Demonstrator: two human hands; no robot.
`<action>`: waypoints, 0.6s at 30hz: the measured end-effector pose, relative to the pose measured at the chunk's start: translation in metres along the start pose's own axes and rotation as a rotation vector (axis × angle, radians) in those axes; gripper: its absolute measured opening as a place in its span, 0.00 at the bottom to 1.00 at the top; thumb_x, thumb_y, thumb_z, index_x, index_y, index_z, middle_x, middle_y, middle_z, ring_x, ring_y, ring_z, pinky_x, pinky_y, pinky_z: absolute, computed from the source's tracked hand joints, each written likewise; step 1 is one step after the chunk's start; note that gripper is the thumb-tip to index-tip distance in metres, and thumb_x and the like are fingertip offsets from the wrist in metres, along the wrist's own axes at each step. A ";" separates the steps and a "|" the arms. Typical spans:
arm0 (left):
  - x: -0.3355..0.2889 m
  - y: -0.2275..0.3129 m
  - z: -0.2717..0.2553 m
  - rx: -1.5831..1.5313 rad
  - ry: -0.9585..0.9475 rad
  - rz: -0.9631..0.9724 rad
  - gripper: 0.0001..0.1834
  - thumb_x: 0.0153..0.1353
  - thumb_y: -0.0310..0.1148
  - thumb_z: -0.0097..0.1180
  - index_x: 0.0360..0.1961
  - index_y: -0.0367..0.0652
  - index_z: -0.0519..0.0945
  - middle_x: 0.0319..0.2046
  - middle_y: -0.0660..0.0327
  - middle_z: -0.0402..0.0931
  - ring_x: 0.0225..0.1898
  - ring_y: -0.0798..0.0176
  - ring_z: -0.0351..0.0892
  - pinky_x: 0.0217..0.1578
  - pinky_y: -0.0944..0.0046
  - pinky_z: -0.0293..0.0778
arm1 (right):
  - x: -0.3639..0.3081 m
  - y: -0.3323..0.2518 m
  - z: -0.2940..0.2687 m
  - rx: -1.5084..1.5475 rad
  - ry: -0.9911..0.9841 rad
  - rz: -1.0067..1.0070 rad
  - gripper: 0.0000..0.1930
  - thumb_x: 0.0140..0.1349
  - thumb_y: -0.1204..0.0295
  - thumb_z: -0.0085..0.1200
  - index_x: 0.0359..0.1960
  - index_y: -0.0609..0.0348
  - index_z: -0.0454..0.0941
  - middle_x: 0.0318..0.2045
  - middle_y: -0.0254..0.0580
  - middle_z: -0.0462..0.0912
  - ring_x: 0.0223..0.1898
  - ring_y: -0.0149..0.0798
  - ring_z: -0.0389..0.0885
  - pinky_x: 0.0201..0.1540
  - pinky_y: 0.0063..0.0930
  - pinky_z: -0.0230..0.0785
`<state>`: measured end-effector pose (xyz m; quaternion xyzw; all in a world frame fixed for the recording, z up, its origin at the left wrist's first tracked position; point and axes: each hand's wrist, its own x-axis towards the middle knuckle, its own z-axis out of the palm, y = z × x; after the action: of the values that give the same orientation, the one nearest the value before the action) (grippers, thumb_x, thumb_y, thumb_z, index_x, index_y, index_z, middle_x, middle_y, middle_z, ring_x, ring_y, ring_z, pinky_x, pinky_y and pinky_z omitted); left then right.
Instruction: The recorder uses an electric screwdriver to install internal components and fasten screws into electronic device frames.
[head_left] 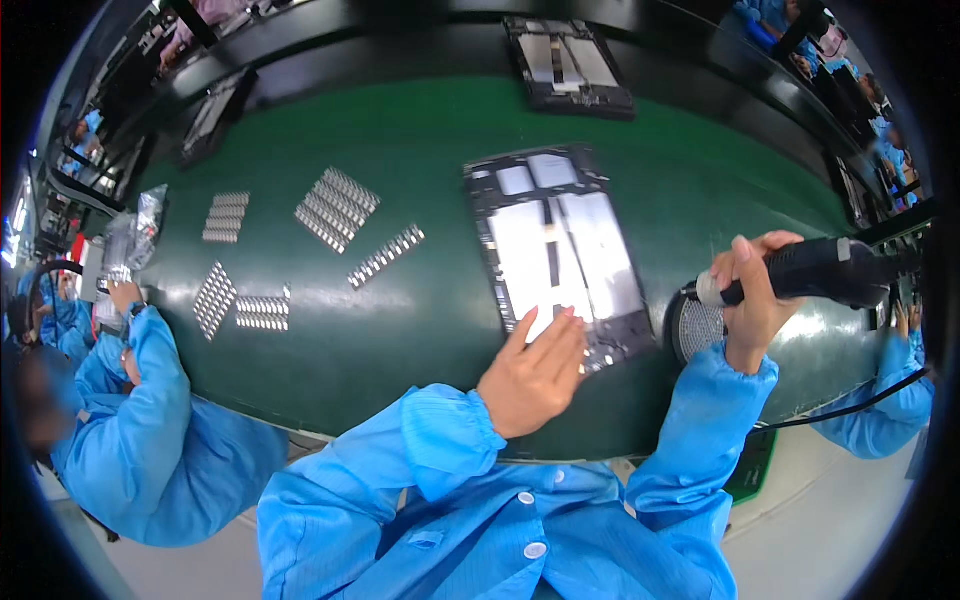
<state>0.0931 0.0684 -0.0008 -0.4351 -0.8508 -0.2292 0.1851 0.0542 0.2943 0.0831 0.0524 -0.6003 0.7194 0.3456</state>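
An opened tablet (612, 250), its back off, lies slightly turned on the green bench in front of me. Large silvery battery cells and dark circuit boards show inside it. My left hand (537, 375) rests on its near end, fingers stretched out over the bright cell and gripping nothing. To the right of the tablet, my right hand (757, 300) is wrapped round a black electric screwdriver (815, 272), held sideways with its pale front end toward the left. Close beneath that end sits a round dish (700, 330) with a dotted, speckled surface, partly covered by my hand and sleeve.
Several strips and sheets of small metal parts (338, 208) lie left on the bench (420, 130). Another opened tablet (568, 68) is at the back. Clear plastic bags (135, 235) lie far left, beside a co-worker in blue (150, 430). A black cable (850, 412) runs at right.
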 end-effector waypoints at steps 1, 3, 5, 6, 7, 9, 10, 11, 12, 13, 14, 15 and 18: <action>0.000 -0.012 -0.003 0.053 0.001 -0.036 0.21 0.47 0.33 0.64 0.41 0.33 0.79 0.49 0.50 0.75 0.57 0.52 0.70 0.57 0.45 0.61 | -0.002 0.000 -0.001 -0.004 -0.017 0.003 0.16 0.51 0.87 0.57 0.39 0.59 0.68 0.17 0.38 0.73 0.15 0.32 0.72 0.22 0.28 0.68; 0.004 -0.038 -0.019 0.143 -0.022 -0.072 0.22 0.46 0.34 0.65 0.42 0.33 0.78 0.47 0.51 0.75 0.56 0.51 0.71 0.57 0.46 0.61 | -0.005 0.000 -0.001 0.001 -0.021 -0.010 0.16 0.51 0.86 0.57 0.39 0.59 0.67 0.17 0.38 0.73 0.16 0.32 0.72 0.22 0.28 0.68; 0.014 -0.063 -0.038 0.158 0.020 -0.095 0.21 0.48 0.33 0.64 0.42 0.33 0.77 0.47 0.49 0.75 0.53 0.49 0.73 0.54 0.47 0.66 | -0.009 -0.001 -0.001 0.000 -0.036 0.008 0.17 0.51 0.86 0.58 0.38 0.59 0.66 0.17 0.38 0.73 0.15 0.31 0.72 0.22 0.26 0.69; 0.021 -0.077 -0.046 0.122 0.051 -0.108 0.21 0.48 0.33 0.64 0.42 0.32 0.76 0.46 0.48 0.75 0.52 0.48 0.74 0.53 0.47 0.67 | -0.012 -0.002 -0.003 0.011 -0.021 -0.005 0.17 0.51 0.86 0.58 0.38 0.59 0.66 0.17 0.38 0.73 0.15 0.31 0.72 0.22 0.26 0.69; 0.029 -0.090 -0.056 0.133 0.044 -0.152 0.20 0.49 0.32 0.63 0.42 0.32 0.76 0.46 0.48 0.75 0.50 0.47 0.74 0.52 0.47 0.68 | -0.014 -0.003 -0.004 0.009 -0.035 0.015 0.17 0.50 0.86 0.58 0.38 0.59 0.66 0.17 0.37 0.73 0.16 0.31 0.72 0.22 0.26 0.69; 0.043 -0.121 -0.071 0.213 0.001 -0.184 0.19 0.51 0.32 0.62 0.42 0.32 0.75 0.45 0.48 0.75 0.48 0.46 0.75 0.51 0.47 0.69 | -0.019 -0.001 -0.005 0.017 -0.060 0.052 0.18 0.49 0.87 0.59 0.38 0.59 0.66 0.18 0.37 0.73 0.16 0.30 0.73 0.20 0.23 0.68; 0.051 -0.140 -0.077 0.283 -0.031 -0.167 0.18 0.52 0.31 0.61 0.42 0.32 0.75 0.44 0.49 0.75 0.46 0.46 0.75 0.51 0.47 0.68 | -0.020 -0.002 -0.004 0.028 -0.043 0.034 0.18 0.49 0.87 0.59 0.38 0.59 0.66 0.18 0.37 0.73 0.16 0.30 0.73 0.20 0.23 0.68; 0.057 -0.161 -0.082 0.335 -0.061 -0.189 0.16 0.54 0.31 0.59 0.42 0.33 0.75 0.45 0.50 0.76 0.46 0.47 0.75 0.53 0.46 0.66 | -0.021 -0.001 -0.002 0.036 -0.072 0.087 0.18 0.49 0.87 0.59 0.37 0.59 0.66 0.18 0.37 0.73 0.16 0.30 0.73 0.20 0.22 0.68; 0.064 -0.179 -0.089 0.419 -0.081 -0.191 0.16 0.56 0.33 0.57 0.42 0.34 0.75 0.45 0.50 0.75 0.45 0.47 0.75 0.55 0.46 0.64 | -0.022 -0.001 0.000 0.049 -0.107 0.141 0.18 0.49 0.87 0.60 0.37 0.59 0.66 0.18 0.36 0.73 0.17 0.29 0.73 0.19 0.21 0.68; 0.071 -0.199 -0.089 0.490 -0.060 -0.225 0.15 0.54 0.32 0.57 0.42 0.35 0.75 0.43 0.53 0.76 0.45 0.50 0.75 0.55 0.47 0.63 | -0.022 0.000 0.001 0.051 -0.119 0.169 0.18 0.49 0.87 0.60 0.37 0.59 0.66 0.18 0.36 0.73 0.17 0.29 0.73 0.19 0.20 0.67; 0.078 -0.214 -0.087 0.558 -0.038 -0.260 0.15 0.53 0.30 0.56 0.42 0.36 0.75 0.40 0.56 0.76 0.45 0.54 0.75 0.56 0.48 0.63 | -0.023 -0.004 0.000 0.064 -0.115 0.160 0.18 0.49 0.87 0.60 0.37 0.59 0.66 0.18 0.36 0.73 0.17 0.29 0.73 0.19 0.20 0.67; 0.085 -0.226 -0.087 0.580 -0.033 -0.253 0.15 0.53 0.30 0.56 0.42 0.36 0.75 0.40 0.56 0.76 0.45 0.54 0.75 0.56 0.48 0.63 | -0.025 -0.006 -0.001 0.080 -0.113 0.191 0.18 0.49 0.87 0.60 0.37 0.59 0.66 0.18 0.36 0.73 0.17 0.28 0.73 0.19 0.20 0.67; 0.101 -0.243 -0.072 0.775 -0.022 -0.390 0.19 0.45 0.23 0.54 0.42 0.40 0.76 0.47 0.59 0.74 0.54 0.58 0.70 0.58 0.41 0.57 | -0.027 -0.003 -0.003 0.102 -0.123 0.216 0.18 0.49 0.87 0.60 0.37 0.59 0.66 0.19 0.35 0.73 0.18 0.27 0.73 0.19 0.19 0.68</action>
<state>-0.1553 -0.0305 0.0547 -0.1671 -0.9421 0.0813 0.2791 0.0776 0.2856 0.0717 0.0491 -0.5850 0.7774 0.2257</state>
